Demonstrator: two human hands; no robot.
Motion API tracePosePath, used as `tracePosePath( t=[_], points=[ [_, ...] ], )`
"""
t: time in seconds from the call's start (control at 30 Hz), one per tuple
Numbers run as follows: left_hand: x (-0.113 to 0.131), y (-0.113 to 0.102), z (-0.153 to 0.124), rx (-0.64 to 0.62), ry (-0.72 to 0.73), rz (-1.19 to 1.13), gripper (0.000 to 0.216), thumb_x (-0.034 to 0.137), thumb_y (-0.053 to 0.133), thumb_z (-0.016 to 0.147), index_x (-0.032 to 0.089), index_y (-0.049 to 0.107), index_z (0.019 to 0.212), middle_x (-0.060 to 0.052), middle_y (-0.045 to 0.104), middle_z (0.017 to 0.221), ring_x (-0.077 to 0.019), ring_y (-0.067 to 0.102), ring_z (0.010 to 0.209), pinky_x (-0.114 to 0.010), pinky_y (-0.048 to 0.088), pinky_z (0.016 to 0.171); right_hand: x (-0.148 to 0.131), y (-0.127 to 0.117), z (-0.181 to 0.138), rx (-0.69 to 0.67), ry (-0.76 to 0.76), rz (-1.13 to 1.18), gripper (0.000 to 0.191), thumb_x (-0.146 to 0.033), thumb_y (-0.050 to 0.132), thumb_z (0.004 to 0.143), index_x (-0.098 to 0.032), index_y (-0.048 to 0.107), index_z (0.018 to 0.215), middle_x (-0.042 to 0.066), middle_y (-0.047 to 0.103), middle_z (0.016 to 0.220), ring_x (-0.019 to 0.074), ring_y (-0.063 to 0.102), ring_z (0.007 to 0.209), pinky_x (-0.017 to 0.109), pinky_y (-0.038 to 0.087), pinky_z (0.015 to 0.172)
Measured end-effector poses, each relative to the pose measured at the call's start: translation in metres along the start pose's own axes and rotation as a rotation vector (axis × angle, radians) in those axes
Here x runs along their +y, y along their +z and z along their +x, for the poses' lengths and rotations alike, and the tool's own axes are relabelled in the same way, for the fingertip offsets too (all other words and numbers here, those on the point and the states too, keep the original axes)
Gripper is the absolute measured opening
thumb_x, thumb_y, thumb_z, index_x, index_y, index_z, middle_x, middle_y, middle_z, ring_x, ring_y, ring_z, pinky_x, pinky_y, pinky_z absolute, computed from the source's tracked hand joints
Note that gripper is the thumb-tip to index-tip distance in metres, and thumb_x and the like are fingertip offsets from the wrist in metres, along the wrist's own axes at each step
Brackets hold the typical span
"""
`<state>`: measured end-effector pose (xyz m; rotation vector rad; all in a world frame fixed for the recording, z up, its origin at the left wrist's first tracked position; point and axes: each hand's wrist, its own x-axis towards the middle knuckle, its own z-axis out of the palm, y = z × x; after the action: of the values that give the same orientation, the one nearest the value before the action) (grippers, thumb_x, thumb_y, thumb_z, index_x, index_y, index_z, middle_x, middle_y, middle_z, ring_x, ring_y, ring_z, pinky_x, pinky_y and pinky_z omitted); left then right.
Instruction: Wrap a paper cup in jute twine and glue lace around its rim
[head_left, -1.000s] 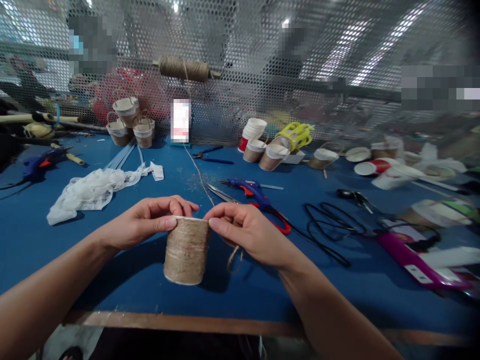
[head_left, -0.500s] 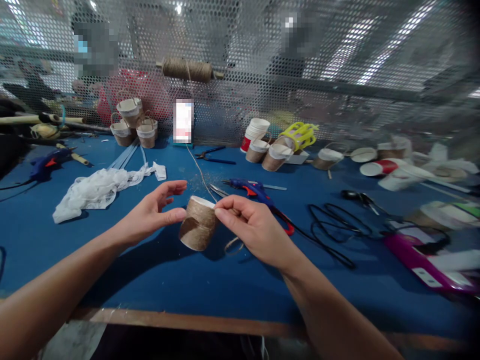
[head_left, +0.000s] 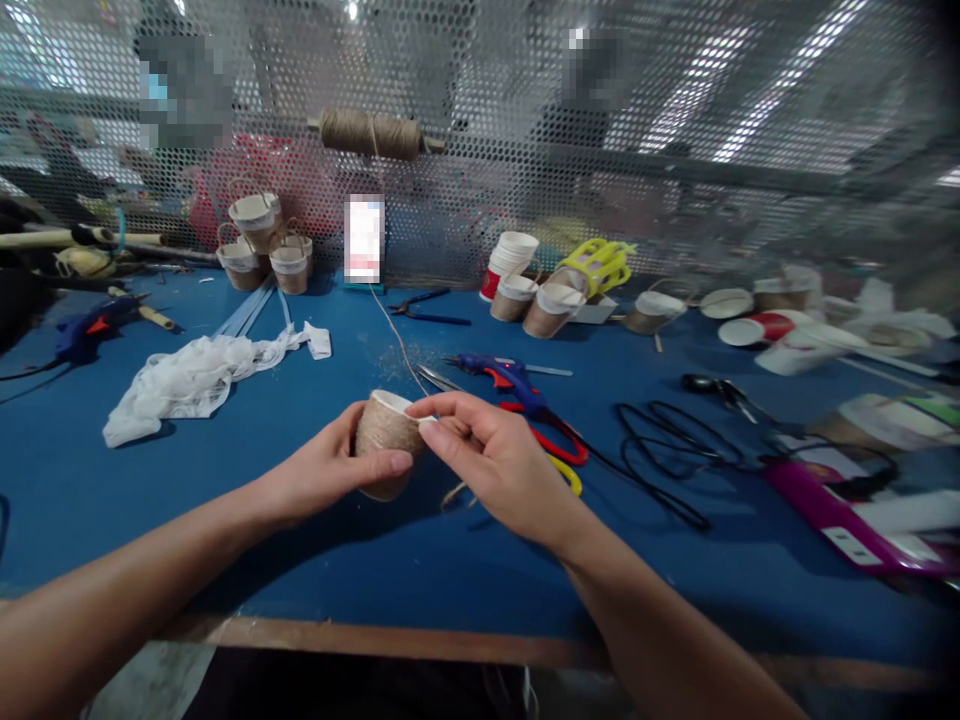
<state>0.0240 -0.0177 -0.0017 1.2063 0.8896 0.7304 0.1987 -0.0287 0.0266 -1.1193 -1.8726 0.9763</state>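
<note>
A small paper cup wrapped in brown twine (head_left: 386,425) is held tilted above the blue table, its white inside showing at the top. My left hand (head_left: 341,462) is closed around the cup, thumb across its front. At the rim's right side, my right hand (head_left: 487,450) pinches the cup's edge; its fingertips partly hide the spot. A strand of twine (head_left: 397,338) runs from the back of the table down to these fingers. A loose twine loop shows below my right hand. Behind it lie scissors with red handles (head_left: 562,447) and a blue glue gun (head_left: 506,372).
Pliers (head_left: 431,308) and white lace fabric (head_left: 195,385) lie farther back. Several finished twine cups with handles (head_left: 255,220) are stacked back left; others (head_left: 555,308) stand back right. A twine spool (head_left: 371,135) hangs on the mesh. A black cable (head_left: 660,460) and purple power strip (head_left: 825,510) lie right.
My left hand, open beside the cup before, has closed around it. The cup has turned and shifted slightly left, with my right hand still pinching its rim.
</note>
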Motion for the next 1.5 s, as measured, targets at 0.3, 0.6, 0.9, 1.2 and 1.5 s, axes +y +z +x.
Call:
tracePosePath(
  t=[0.3, 0.6, 0.9, 1.2, 1.5],
  points=[
    [-0.005, -0.002, 0.001, -0.058, -0.007, -0.178, 0.061, 0.038, 0.073, 0.065, 0.013, 0.045, 0.113, -0.01, 0.058, 0.101, -0.0182, 0.056, 0.084, -0.031, 0.042, 0.075, -0.006, 0.0, -0.001, 0.025, 0.066, -0.005, 0.017, -0.027, 0.044, 0.086, -0.014, 0.054, 0.094, -0.007, 0.041, 0.054, 0.007, 0.034, 0.046, 0.021, 0.028, 0.042],
    [-0.005, -0.002, 0.003, -0.075, -0.006, -0.265, 0.056, 0.036, 0.073, 0.067, 0.014, 0.047, 0.111, -0.007, 0.059, 0.097, -0.0163, 0.056, 0.084, -0.029, 0.041, 0.075, -0.005, 0.0, -0.002, 0.037, 0.072, 0.002, 0.018, -0.028, 0.045, 0.086, -0.015, 0.055, 0.092, -0.005, 0.043, 0.057, 0.0077, 0.038, 0.048, 0.022, 0.032, 0.045],
    [-0.006, -0.006, 0.003, -0.078, 0.037, -0.081, 0.067, 0.042, 0.069, 0.068, 0.014, 0.038, 0.12, -0.013, 0.054, 0.108, -0.0223, 0.056, 0.093, -0.038, 0.043, 0.083, -0.006, -0.002, 0.001, 0.017, 0.066, 0.064, 0.011, -0.026, 0.047, 0.084, -0.016, 0.051, 0.082, -0.006, 0.041, 0.056, 0.0062, 0.034, 0.048, 0.021, 0.028, 0.043],
    [0.015, -0.03, -0.003, 0.121, 0.601, 0.736, 0.023, 0.03, 0.058, 0.081, 0.022, 0.056, 0.101, -0.01, 0.045, 0.128, -0.0247, 0.037, 0.124, -0.045, 0.026, 0.106, -0.003, -0.003, -0.001, -0.076, 0.025, -0.062, 0.01, -0.023, 0.045, 0.086, -0.017, 0.052, 0.081, -0.006, 0.042, 0.056, 0.0058, 0.034, 0.047, 0.019, 0.027, 0.042],
    [0.021, -0.022, -0.008, -0.012, 0.613, 0.798, 0.005, 0.021, 0.053, 0.081, 0.019, 0.056, 0.077, -0.009, 0.054, 0.117, -0.025, 0.035, 0.125, -0.047, 0.027, 0.105, -0.007, 0.0, -0.002, -0.13, -0.058, -0.204, 0.01, -0.017, 0.047, 0.084, -0.018, 0.054, 0.077, -0.007, 0.045, 0.053, 0.0059, 0.037, 0.045, 0.02, 0.03, 0.045]
  ],
)
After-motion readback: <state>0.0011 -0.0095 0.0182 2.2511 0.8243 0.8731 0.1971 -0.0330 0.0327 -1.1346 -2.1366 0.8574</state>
